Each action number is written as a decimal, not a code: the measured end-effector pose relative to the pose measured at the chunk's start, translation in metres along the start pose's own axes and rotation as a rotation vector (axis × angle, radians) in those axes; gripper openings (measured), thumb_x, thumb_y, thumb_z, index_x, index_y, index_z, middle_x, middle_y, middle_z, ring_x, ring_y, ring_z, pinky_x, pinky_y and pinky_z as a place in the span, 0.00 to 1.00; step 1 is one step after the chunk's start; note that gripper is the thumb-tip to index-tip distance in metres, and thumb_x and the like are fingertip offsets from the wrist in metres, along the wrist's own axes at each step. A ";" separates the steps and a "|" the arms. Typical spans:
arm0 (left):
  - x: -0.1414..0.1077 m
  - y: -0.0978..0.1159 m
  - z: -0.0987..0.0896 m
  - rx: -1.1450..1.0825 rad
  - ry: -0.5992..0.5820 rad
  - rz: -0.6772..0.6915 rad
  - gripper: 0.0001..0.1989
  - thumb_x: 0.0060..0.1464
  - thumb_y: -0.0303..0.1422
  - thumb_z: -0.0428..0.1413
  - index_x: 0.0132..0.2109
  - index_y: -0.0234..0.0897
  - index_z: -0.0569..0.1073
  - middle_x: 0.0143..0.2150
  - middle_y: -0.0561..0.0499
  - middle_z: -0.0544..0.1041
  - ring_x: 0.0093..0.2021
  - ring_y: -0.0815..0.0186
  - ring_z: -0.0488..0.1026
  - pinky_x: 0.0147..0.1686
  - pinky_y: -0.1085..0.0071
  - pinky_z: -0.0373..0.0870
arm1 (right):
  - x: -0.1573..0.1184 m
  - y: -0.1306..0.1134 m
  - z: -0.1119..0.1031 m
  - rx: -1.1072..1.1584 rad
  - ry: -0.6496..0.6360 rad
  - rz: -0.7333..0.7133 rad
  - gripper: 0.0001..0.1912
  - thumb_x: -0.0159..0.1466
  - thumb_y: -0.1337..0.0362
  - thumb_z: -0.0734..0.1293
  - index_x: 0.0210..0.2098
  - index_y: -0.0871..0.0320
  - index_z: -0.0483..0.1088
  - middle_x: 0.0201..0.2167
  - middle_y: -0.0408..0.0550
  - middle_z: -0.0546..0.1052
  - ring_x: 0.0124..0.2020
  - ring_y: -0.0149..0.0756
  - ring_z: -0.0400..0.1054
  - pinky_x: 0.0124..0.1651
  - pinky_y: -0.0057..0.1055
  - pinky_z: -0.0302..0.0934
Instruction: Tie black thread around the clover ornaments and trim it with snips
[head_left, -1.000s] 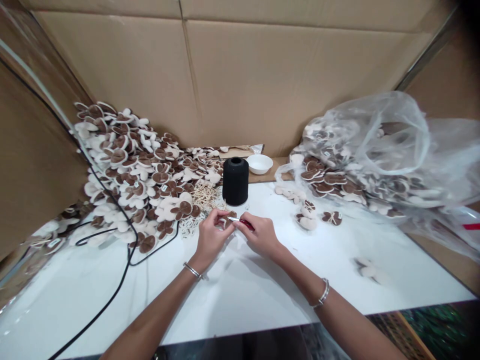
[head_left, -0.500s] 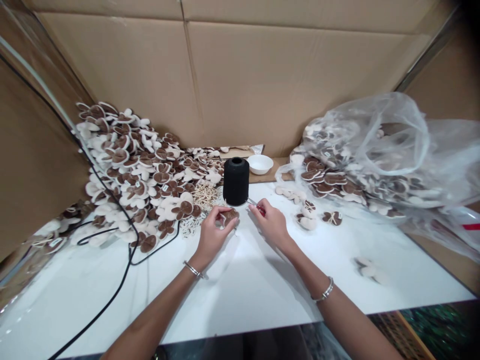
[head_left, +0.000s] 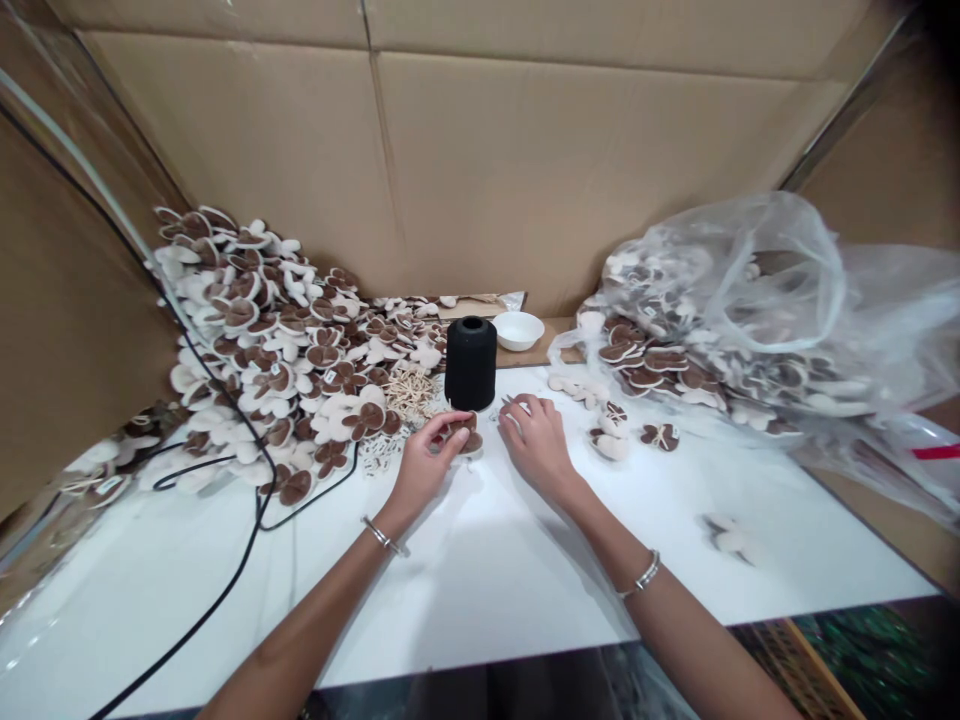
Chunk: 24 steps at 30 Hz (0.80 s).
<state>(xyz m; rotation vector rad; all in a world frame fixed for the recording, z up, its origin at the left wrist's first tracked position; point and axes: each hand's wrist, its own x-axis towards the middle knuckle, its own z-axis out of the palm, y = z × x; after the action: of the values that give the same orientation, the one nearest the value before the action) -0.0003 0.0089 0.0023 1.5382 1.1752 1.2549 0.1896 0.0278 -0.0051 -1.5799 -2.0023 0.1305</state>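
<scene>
Head camera, from my remote station: left hand (head_left: pixel 424 464) pinches a brown-and-cream fabric piece (head_left: pixel 468 438), which lies just in front of the black thread spool (head_left: pixel 471 364). Right hand (head_left: pixel 537 442), curled around a small metal-tipped tool (head_left: pixel 508 403), sits farther right of the spool, apart from the piece. Heaped fabric pieces (head_left: pixel 270 350) rise left of the spool, a plastic bag (head_left: pixel 735 300) right.

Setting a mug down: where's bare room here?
Free: white tabletop before your hands, and between your right hand and the lone cream piece. Crowded: the left heap of brown-cream pieces, by the black spool.
</scene>
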 end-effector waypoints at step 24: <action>0.003 -0.004 -0.002 -0.332 -0.011 -0.197 0.21 0.51 0.43 0.61 0.47 0.33 0.72 0.33 0.47 0.81 0.33 0.62 0.78 0.36 0.70 0.73 | -0.005 -0.004 0.029 1.245 -0.360 0.149 0.16 0.64 0.50 0.64 0.35 0.59 0.68 0.25 0.40 0.66 0.23 0.26 0.61 0.27 0.25 0.55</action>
<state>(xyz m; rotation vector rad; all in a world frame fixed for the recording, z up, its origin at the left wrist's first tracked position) -0.0022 0.0133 -0.0003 1.1565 1.0233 1.2358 0.1731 0.0299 -0.0291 -0.8588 -1.4266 1.4700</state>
